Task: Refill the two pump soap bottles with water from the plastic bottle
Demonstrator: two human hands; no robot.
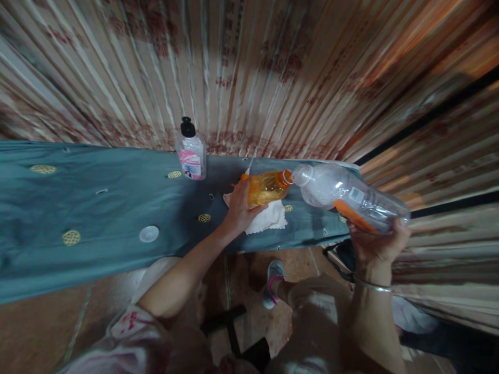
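My left hand (pixel 240 208) is closed round a small see-through orange bottle (pixel 267 188), tilted on its side with its mouth to the right. My right hand (pixel 376 240) grips a large clear plastic bottle (pixel 353 195) with an orange label near its base. The clear bottle slopes down to the left, its mouth at the orange bottle's mouth; whether the rims touch, I cannot tell. Beyond my left fingers a thin whitish tube (pixel 253 159) rises from a small orange part, partly hidden. A white cloth (pixel 268 218) with a scalloped edge lies below the orange bottle.
A clear bottle (pixel 192 156) with a black cap and pink label stands at the back of the narrow table with a teal cloth (pixel 117 202). A round white lid (pixel 149 234) lies near the front. Behind hangs a pleated, patterned curtain (pixel 218 78). A dark bag (pixel 345 257) is below right.
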